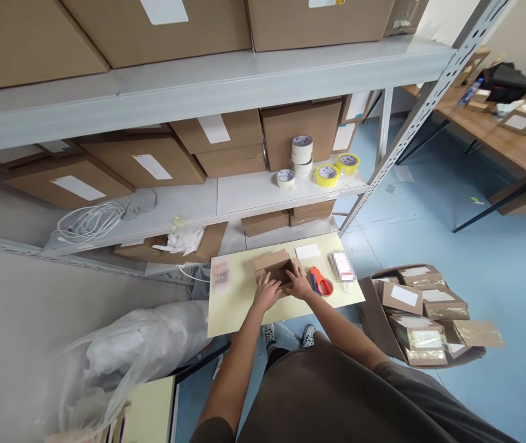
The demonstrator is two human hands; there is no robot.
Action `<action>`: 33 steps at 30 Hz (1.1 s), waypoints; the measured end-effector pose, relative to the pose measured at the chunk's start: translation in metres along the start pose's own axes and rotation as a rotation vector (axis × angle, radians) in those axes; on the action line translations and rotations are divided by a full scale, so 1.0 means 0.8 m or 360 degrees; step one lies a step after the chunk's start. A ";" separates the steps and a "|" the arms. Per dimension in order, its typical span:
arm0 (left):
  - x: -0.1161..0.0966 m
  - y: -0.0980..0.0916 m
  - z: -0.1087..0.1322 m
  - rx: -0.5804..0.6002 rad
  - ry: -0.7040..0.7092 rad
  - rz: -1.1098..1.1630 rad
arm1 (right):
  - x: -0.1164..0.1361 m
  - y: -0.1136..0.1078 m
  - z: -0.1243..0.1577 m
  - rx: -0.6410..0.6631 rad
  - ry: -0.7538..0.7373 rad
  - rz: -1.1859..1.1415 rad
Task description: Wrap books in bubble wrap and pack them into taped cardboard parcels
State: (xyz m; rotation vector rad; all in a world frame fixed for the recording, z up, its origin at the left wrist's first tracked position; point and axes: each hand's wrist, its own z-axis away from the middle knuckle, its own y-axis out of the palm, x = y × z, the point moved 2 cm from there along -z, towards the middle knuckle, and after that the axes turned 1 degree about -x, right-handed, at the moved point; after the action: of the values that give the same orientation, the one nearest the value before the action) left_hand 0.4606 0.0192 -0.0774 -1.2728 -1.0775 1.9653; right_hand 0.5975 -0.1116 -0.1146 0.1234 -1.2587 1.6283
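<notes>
A small open cardboard box [272, 261] sits on the pale yellow tabletop [239, 304], its flaps raised and its inside dark. At its near left edge, my left hand [267, 291] grips the cardboard with curled fingers. My right hand [298, 283] holds the right side, its fingers reaching over the edge. Just right of the box lies a red and blue tape dispenser [317, 278] with a roll of tape. A blank white paper [307, 251] rests behind it. On the left of the tabletop is a small clear packet [221, 275].
A metal shelf [253, 191] ahead bears cartons, white tape rolls [301, 155], yellow tape rolls [327, 175] and a coiled white cable [91, 221]. Right on the floor stands a large carton [378, 311] of small boxes. Plastic wrap [152, 344] bulges at left.
</notes>
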 end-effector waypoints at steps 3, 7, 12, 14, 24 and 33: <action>0.003 -0.007 0.006 -0.0063 -0.0156 -0.0120 | -0.012 0.009 -0.003 0.0051 -0.0017 -0.0044; 0.031 -0.012 0.038 -0.0383 -0.0392 -0.0154 | -0.016 0.019 -0.004 0.0049 0.0000 -0.0073; 0.065 0.018 0.055 -0.0129 -0.0674 0.0036 | 0.001 0.028 -0.006 -0.0039 0.0009 -0.0044; 0.072 0.029 0.050 -0.0050 -0.0703 0.0104 | 0.009 0.026 -0.010 -0.0021 0.0033 -0.0029; 0.109 0.015 0.039 -0.0134 -0.0703 0.0029 | 0.036 -0.001 -0.068 0.0106 -0.0063 0.0262; 0.126 0.016 0.036 -0.0213 -0.0579 0.0170 | 0.094 -0.001 -0.100 0.0121 0.0121 0.0509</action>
State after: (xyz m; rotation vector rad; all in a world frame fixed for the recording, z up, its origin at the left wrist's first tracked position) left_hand 0.3942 0.0824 -0.1294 -1.0816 -1.3579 2.2995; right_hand 0.6006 -0.0025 -0.1037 -0.0973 -1.2033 1.9363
